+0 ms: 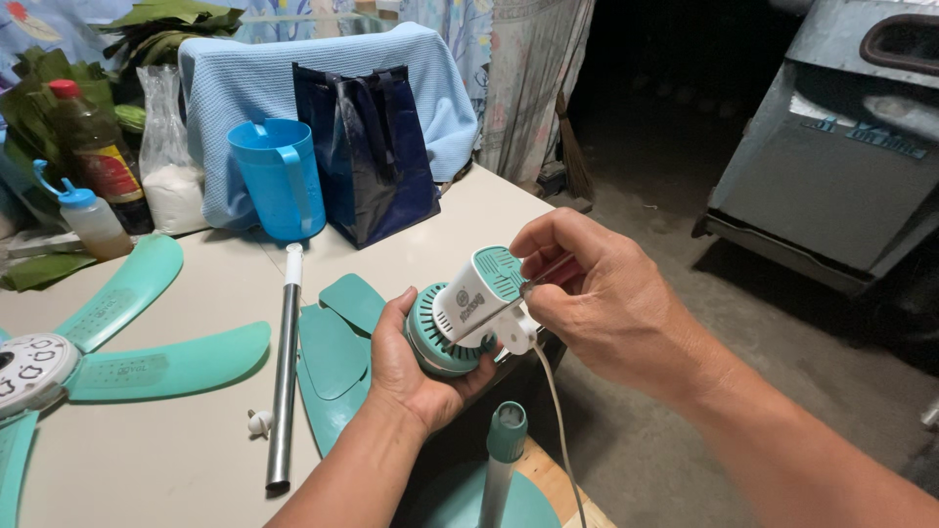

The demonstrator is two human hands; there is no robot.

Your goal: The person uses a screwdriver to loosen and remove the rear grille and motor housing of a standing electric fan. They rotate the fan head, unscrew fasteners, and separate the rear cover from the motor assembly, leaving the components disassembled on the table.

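Observation:
A white and teal fan motor housing (469, 305) is held over the table's near edge. My left hand (399, 367) cups its round teal end from below. At the top white end, my right hand (597, 293) pinches the housing with thumb and fingers. A thin white cord (558, 420) hangs down from the motor. Right under it stands a teal fan base with an upright post (505, 440).
On the beige table (176, 440) lie a metal tube (285, 362), teal fan blades on a hub (147, 362), loose teal cover pieces (333, 352) and a small white knob (259, 422). Behind stand a blue jug (279, 176), a dark bag (377, 147), bottles (93, 161). A grey metal cabinet (841, 147) is at right.

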